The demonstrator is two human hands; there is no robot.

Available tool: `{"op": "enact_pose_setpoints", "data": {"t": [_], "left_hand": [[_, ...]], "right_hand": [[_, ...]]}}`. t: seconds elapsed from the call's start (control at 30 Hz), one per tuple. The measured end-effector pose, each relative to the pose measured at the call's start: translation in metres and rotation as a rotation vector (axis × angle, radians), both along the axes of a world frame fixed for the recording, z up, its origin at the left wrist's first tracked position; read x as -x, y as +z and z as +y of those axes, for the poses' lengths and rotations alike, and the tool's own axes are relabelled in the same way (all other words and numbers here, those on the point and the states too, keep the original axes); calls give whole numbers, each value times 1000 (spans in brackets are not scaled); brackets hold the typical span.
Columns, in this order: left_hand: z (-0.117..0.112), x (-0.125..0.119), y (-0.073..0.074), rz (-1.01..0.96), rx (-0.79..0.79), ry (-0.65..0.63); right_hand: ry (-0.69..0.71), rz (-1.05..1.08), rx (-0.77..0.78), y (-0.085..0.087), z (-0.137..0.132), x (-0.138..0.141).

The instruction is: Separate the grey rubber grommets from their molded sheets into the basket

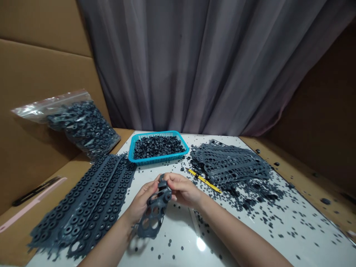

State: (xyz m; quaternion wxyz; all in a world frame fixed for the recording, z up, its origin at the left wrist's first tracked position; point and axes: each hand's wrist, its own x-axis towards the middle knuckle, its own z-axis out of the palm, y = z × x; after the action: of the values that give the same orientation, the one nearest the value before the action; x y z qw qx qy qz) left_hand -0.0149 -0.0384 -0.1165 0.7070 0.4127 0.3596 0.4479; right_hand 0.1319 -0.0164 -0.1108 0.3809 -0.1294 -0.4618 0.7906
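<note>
Both hands grip a curved strip of dark grey rubber sheet (154, 213) above the white tabletop. Large round holes run through its lower part, and a few ring-shaped pieces show near its upper end. My left hand (142, 198) pinches the upper left edge with the thumb on top. At the upper right, my right hand (183, 189) has its thumb and fingers closed on the same strip; some fingertips are hidden behind it. Past the hands stands a blue basket (155, 160) filled with small black rubber rings (158, 145).
Stacked rubber sheets with raised rings (91, 202) lie left. A zip bag of rings (83, 126) leans on cardboard. A yellow craft knife (204, 180) lies right, beside perforated sheets (236, 163) and scattered black scraps (256, 200). Pink (33, 204) and black (36, 191) long tools lie far left.
</note>
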Motion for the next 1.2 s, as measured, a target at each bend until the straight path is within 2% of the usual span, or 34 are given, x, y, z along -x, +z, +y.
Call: {"op": "enact_pose_setpoints", "data": {"t": [0.1, 0.23, 0.3, 0.4, 0.47, 0.53, 0.6, 0.67, 0.8, 0.9, 1.0, 1.07, 1.13, 1.2], "left_hand": [[4, 6, -1, 106, -169, -13], [6, 10, 6, 252, -441, -69], [6, 10, 9, 319, -495, -135], [5, 8, 9, 414, -521, -155], [4, 7, 8, 424, -502, -141], [2, 7, 6, 378, -414, -124], [1, 6, 5, 299, -306, -94], [0, 3, 4, 221, -227, -30], [0, -2, 4, 87, -91, 113], [0, -2, 10, 2, 9, 256], [1, -1, 13, -44, 43, 363], [3, 0, 10, -22, -10, 367], [4, 1, 3, 43, -89, 364], [5, 1, -2, 148, -168, 377]], "right_hand": [[-21, -183, -154, 13, -2, -5], [-144, -633, -683, 43, -13, -15], [-205, -868, -922, 55, -21, -18], [-219, -1066, -1058, 64, -28, -19], [-211, -1059, -1047, 63, -28, -19], [-153, -928, -943, 59, -23, -19], [-64, -715, -732, 50, -17, -17], [-32, -502, -486, 37, -11, -12], [-157, -220, -149, 11, -6, 3], [-247, -32, -4, 9, -1, 3], [-367, 127, 6, 19, 7, -10], [-423, 97, -88, 27, 9, -19], [-456, -118, -277, 33, 7, -23], [-481, -447, -535, 36, 1, -22]]}}
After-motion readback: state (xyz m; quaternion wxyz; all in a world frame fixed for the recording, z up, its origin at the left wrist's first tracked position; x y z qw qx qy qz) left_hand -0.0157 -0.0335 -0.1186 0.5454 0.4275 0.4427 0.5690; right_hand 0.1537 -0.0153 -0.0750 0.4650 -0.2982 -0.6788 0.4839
